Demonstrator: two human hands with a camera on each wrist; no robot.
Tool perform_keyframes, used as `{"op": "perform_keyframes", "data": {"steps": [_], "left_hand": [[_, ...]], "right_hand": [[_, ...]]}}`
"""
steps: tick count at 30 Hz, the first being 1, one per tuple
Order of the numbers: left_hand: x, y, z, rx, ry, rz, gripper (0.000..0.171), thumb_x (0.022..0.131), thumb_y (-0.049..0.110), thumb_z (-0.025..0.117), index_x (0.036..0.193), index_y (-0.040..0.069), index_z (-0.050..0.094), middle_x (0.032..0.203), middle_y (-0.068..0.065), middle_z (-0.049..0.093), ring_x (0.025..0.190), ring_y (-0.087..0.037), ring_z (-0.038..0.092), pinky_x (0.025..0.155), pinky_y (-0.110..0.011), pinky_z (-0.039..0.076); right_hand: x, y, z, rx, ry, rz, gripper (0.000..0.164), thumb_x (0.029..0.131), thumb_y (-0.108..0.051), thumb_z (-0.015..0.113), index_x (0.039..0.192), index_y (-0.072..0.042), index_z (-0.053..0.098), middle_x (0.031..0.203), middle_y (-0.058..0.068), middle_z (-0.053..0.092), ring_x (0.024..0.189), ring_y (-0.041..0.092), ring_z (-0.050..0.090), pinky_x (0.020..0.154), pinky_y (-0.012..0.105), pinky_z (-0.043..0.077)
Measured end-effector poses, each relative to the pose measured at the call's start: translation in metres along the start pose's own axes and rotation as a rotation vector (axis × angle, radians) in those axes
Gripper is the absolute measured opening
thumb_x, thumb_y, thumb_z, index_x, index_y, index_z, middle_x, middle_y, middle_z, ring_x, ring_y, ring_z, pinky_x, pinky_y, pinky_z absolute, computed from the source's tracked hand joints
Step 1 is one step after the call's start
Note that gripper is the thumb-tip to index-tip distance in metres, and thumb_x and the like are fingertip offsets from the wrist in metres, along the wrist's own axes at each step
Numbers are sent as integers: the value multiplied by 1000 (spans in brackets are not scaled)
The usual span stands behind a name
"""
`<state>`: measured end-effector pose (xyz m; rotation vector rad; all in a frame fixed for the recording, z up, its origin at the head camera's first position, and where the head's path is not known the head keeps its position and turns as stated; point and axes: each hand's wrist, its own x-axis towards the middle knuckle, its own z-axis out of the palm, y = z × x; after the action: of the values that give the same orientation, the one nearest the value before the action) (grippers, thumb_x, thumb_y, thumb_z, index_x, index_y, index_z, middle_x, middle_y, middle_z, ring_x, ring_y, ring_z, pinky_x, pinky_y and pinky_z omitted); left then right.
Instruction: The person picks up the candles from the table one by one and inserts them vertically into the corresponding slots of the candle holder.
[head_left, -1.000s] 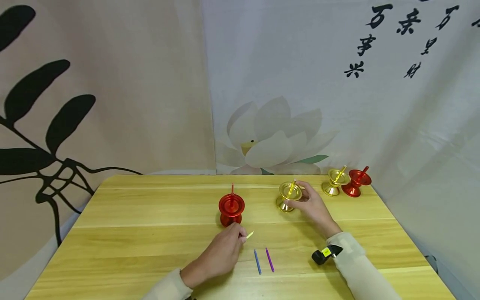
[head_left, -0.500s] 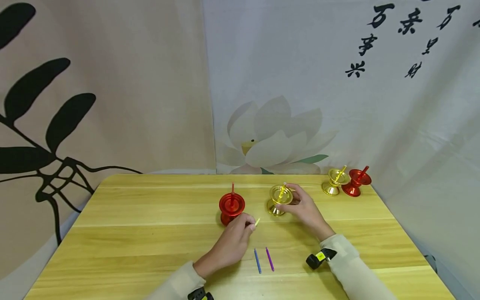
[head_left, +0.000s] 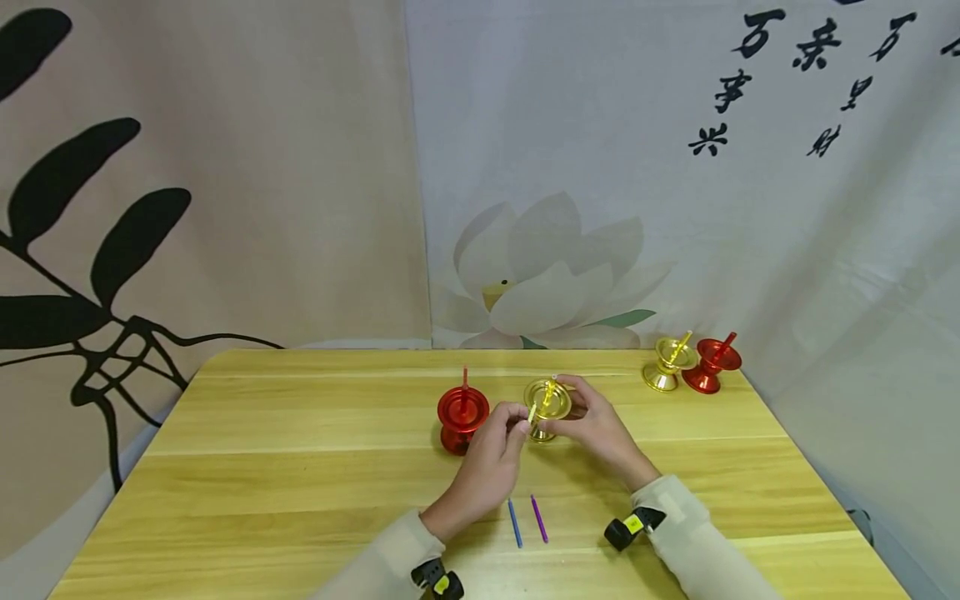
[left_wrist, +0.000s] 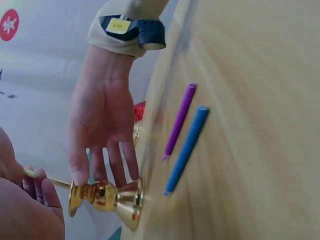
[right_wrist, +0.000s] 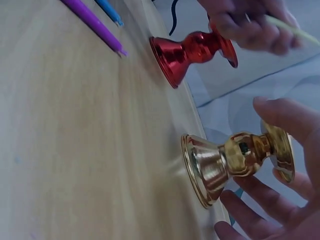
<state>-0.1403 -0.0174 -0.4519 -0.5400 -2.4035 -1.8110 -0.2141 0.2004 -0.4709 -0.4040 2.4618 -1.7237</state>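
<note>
My left hand (head_left: 491, 454) pinches a short pale-yellow candle (head_left: 532, 412) between thumb and fingers, at the near left rim of a gold candle holder (head_left: 557, 408). The holder is upright, a thin gold spike (left_wrist: 59, 181) standing up from its cup. My right hand (head_left: 596, 429) grips it from the right, thumb and fingers around the cup; its base (right_wrist: 200, 172) is right at the tabletop. Beside the left hand stands a red candle holder (head_left: 462, 410) with a red spike. A blue candle (head_left: 515, 523) and a purple candle (head_left: 539, 518) lie nearer the front.
Another gold candle holder (head_left: 661, 377) and another red one (head_left: 703, 377) stand together at the back right of the wooden table (head_left: 300, 500). A printed cloth backdrop (head_left: 337, 167) hangs behind the table's far edge.
My right hand has brought the gold candle holder left and towards me. My left hand, holding the yellow candle, has moved right and away from me up to it.
</note>
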Motion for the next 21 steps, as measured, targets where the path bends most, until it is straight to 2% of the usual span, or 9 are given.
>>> {"op": "perform_keyframes", "data": {"steps": [4, 10, 14, 17, 21], "left_hand": [[10, 3, 4, 2, 23, -1, 19, 117, 7, 51, 132, -2, 59, 116, -7, 61, 104, -18, 58, 89, -31, 52], [25, 3, 10, 3, 68, 21, 14, 116, 4, 51, 127, -1, 59, 119, -10, 62, 107, -21, 60, 92, -32, 54], [29, 5, 11, 0, 113, 20, 13, 116, 3, 51, 127, 0, 57, 120, -10, 61, 109, -22, 60, 92, -33, 55], [33, 6, 10, 11, 157, 48, 11, 116, 5, 52, 125, 1, 57, 118, -11, 62, 106, -23, 61, 90, -34, 54], [38, 7, 10, 28, 196, 95, 10, 116, 6, 52, 124, 2, 58, 115, -9, 62, 102, -23, 61, 88, -35, 54]], "right_hand": [[-2, -4, 5, 12, -19, -9, 74, 91, -3, 88, 155, 0, 51, 133, 24, 72, 117, 36, 73, 93, 31, 59], [-5, -8, 12, 28, -46, -26, 74, 90, -2, 87, 154, 1, 52, 134, 26, 71, 120, 39, 71, 95, 30, 57], [-7, -9, 16, 16, -54, -42, 72, 89, -4, 88, 152, 0, 54, 129, 21, 74, 117, 36, 72, 95, 30, 57], [-8, -10, 19, 13, -62, -50, 71, 88, -3, 88, 151, -3, 57, 123, 19, 75, 114, 33, 73, 95, 32, 58], [-10, -10, 22, -3, -71, -57, 71, 87, -2, 89, 150, -6, 59, 122, 16, 76, 115, 31, 72, 97, 34, 57]]}}
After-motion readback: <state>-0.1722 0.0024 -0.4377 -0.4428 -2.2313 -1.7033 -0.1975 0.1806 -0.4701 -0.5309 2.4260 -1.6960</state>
